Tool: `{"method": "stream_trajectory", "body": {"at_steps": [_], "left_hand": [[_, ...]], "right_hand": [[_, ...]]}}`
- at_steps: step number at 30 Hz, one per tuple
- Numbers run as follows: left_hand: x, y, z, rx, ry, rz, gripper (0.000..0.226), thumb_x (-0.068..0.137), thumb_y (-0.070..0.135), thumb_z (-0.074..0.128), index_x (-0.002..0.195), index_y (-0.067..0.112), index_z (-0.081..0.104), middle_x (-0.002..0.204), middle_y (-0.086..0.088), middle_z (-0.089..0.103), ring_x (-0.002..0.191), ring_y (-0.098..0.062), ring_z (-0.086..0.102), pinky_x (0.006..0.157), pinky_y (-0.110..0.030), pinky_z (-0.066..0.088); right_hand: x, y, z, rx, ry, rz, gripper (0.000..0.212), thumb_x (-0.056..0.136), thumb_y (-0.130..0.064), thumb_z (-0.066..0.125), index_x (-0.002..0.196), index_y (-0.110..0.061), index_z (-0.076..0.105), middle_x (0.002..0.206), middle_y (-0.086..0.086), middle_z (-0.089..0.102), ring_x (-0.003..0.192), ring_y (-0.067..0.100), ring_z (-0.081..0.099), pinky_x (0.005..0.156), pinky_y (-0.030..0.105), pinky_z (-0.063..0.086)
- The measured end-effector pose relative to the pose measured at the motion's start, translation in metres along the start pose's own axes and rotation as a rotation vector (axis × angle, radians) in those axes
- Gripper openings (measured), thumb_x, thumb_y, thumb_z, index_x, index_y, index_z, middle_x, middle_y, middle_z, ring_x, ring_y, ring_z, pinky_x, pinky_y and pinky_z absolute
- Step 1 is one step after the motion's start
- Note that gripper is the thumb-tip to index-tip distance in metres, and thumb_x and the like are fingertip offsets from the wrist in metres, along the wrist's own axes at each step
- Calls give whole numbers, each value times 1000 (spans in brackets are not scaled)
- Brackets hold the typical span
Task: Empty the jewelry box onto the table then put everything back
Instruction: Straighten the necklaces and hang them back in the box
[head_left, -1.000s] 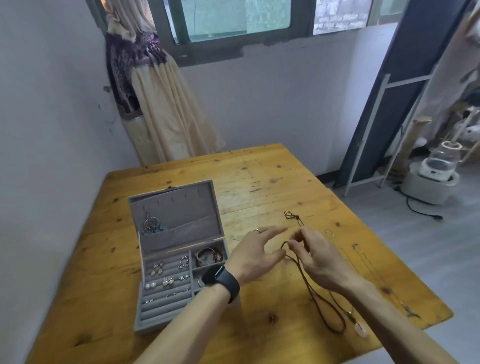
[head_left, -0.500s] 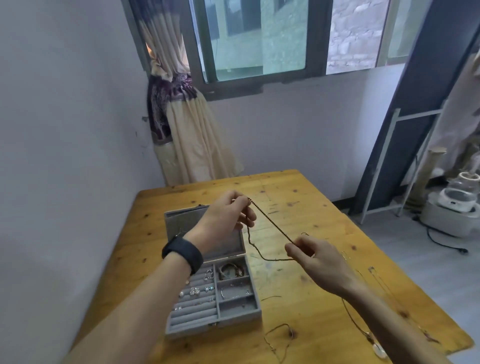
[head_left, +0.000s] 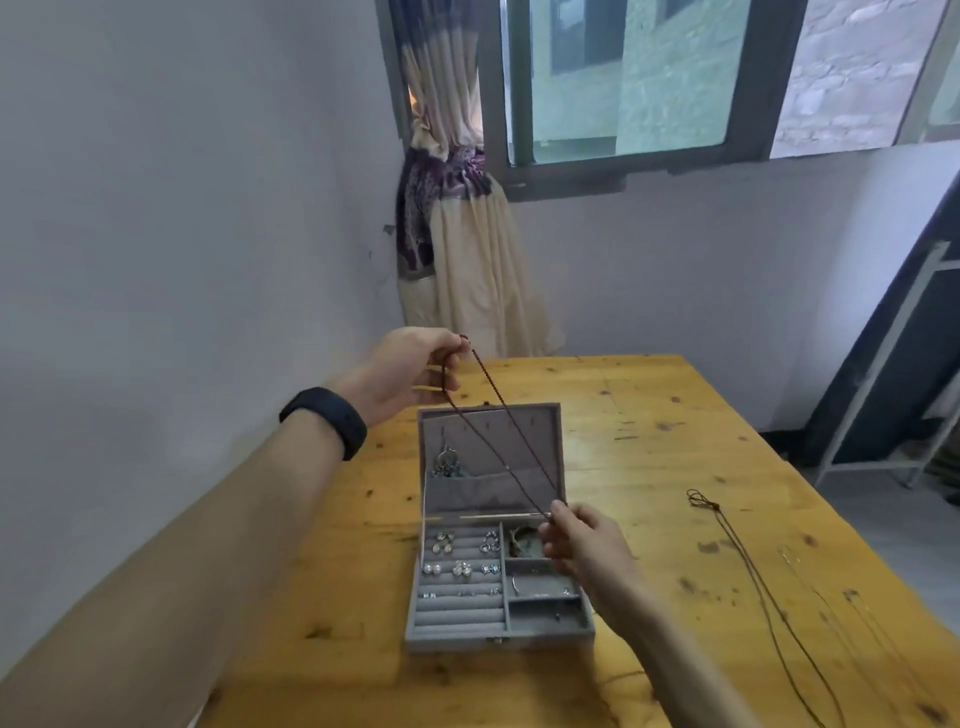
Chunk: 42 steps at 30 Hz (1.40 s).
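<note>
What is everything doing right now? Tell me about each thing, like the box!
jewelry box, open, lid standing up
brown cord necklace, stretched in the air between both hands
left hand, pinching its upper end
right hand, pinching its lower end
second cord necklace, lying loose on the table
earrings, sitting in the box's padded rows
bracelet, lying in a box compartment
curtain, tied back

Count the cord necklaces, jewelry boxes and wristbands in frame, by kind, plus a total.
Cord necklaces: 2 (held cord necklace, loose cord necklace on the table)
Jewelry box: 1
Black wristband: 1
Total: 4
</note>
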<state>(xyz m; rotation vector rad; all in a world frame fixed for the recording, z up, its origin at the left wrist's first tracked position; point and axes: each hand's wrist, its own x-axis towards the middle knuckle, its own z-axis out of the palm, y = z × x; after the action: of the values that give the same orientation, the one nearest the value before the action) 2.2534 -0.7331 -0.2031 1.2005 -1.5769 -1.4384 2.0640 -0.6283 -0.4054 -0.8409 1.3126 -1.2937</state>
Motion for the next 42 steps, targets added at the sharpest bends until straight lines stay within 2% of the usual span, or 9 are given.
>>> {"method": "stream_trajectory", "body": {"at_steps": [5,8,13,17,21,28,36,39,42], "left_hand": [[7,-1,-23,319,77,120,14,100,26,57,104,15,66,89,2,72,80,-15,70,76,-35,55],[14,4,-34,474,144,215,10,99,29,59,103,22,66,86,9,74,81,-11,72,74,-32,57],[30,10,-42,574,226,348,7,99,30,60,101,26,65,89,8,73,79,-6,69,63,-17,48],[37,9,-42,568,232,415,6,99,29,60,94,31,64,81,13,72,74,0,67,61,-12,47],[44,-2,-43,586,211,408,5,98,29,60,96,28,65,81,12,72,76,-6,69,74,-26,54],[46,-20,-37,670,180,371,5,97,30,62,99,28,67,89,12,70,81,-4,65,76,-23,52],[55,-24,-20,719,135,378,11,97,34,63,105,28,68,92,14,70,83,0,63,70,-17,47],[58,-23,-14,722,119,373,9,96,34,64,102,30,68,89,15,70,80,0,65,66,-14,47],[61,-30,-8,863,47,326,11,94,35,66,100,28,72,92,13,70,85,-2,65,74,-22,52]], "right_hand": [[6,3,10,-131,-19,-110,20,95,-27,67,90,-8,70,70,1,70,62,12,62,58,24,50],[20,0,15,-428,133,-304,11,94,-30,68,86,-23,71,72,-5,72,64,6,67,57,21,52],[59,-14,31,-812,127,-544,7,98,-24,61,98,-23,68,79,-12,66,68,4,59,57,14,44],[87,-19,46,-1162,122,-669,19,101,-29,52,108,-21,68,102,-2,70,92,23,58,76,36,46],[97,-18,55,-1384,86,-651,21,103,-35,40,109,-26,59,101,-4,70,91,26,64,76,38,41],[102,-22,51,-1323,-16,-506,20,91,-37,49,103,-23,57,103,0,67,92,29,64,74,37,48],[98,-21,44,-1266,-103,-513,21,88,-40,50,93,-26,65,93,-4,66,85,21,62,74,36,53],[99,-19,40,-1169,-93,-503,21,87,-39,53,100,-25,64,95,-4,66,86,18,61,74,34,53],[100,-21,37,-1013,-36,-514,24,88,-36,60,107,-23,65,99,-6,68,88,11,63,80,31,56]]}}
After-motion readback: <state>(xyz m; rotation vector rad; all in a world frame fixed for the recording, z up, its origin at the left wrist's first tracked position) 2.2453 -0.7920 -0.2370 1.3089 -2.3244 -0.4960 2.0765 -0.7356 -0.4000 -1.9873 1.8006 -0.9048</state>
